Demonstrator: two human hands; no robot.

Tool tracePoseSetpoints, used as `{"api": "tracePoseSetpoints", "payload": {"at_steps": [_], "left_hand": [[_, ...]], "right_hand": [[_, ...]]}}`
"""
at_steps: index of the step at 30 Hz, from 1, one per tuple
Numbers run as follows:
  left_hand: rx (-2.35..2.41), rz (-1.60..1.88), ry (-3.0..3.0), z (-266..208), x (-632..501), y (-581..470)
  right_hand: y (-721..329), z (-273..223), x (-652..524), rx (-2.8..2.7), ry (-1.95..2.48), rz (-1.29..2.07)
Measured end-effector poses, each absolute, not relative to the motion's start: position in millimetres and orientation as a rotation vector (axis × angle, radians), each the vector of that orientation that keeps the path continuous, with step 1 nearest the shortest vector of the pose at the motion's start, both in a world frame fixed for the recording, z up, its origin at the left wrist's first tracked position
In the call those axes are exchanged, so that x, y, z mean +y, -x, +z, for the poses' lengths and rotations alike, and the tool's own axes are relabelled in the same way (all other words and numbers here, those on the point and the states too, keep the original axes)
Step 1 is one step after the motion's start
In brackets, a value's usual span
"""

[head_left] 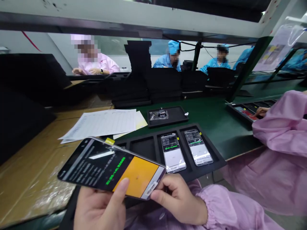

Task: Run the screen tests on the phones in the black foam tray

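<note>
A smartphone (96, 166) is held up close to the camera, tilted, its screen showing dark text lines, green writing and an orange block. My left hand (100, 207) grips it from below, thumb on the orange part. At the phone's lower right end, my right hand (177, 198) pinches the corner by a small white label. A yellow tab sticks out from the phone's upper edge. Behind it lies a black compartment tray (218, 159), where a second smartphone (172, 156) and a third smartphone (199, 150) rest screen up in separate slots.
Printed sheets (103, 124) lie on brown cardboard (28, 179) at left. A small black tray (177, 115) holds a bagged metal part. Stacks of black trays (163, 83) stand behind. A co-worker's pink sleeve (280, 121) reaches over another tray at right. Several people sit across the bench.
</note>
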State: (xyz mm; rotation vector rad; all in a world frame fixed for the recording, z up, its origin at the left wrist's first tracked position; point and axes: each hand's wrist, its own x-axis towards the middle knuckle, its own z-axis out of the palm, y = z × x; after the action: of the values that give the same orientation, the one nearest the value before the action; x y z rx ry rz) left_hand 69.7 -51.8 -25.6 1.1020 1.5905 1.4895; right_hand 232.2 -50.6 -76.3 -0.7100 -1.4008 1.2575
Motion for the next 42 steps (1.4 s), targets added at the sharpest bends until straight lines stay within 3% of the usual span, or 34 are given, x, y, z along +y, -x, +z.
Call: {"api": "tracePoseSetpoints", "payload": {"at_steps": [5,10,14,17,22,34,39,42], "left_hand": [[1.441,1.388,-1.031,-21,-13,-56],[1.415,0.876,-1.126,-51,16,-30],[1.770,0.801,-1.832,-59,21,-40],[1.714,0.575,-2.416,-48,32,-74],[1.594,0.211,-2.574,-46,71,-135],[1.535,0.428,-2.412,-72,103,-138],[1.408,0.766,-2.051,-67,98,-136],[1.365,0.782,-1.878,-67,86,-139]], "right_hand": [[-248,-80,-42,-1.133,0.674,1.368],[-288,-80,-16,-0.525,0.552,1.515],[-316,-81,-2,-0.353,0.593,1.429],[-321,-85,0,-0.348,0.566,1.373],[-317,-90,-4,-0.397,0.498,1.425],[-316,-93,-6,-0.471,0.485,1.425],[-316,-93,-7,-0.507,0.521,1.400],[-317,-94,-7,-0.509,0.531,1.377]]}}
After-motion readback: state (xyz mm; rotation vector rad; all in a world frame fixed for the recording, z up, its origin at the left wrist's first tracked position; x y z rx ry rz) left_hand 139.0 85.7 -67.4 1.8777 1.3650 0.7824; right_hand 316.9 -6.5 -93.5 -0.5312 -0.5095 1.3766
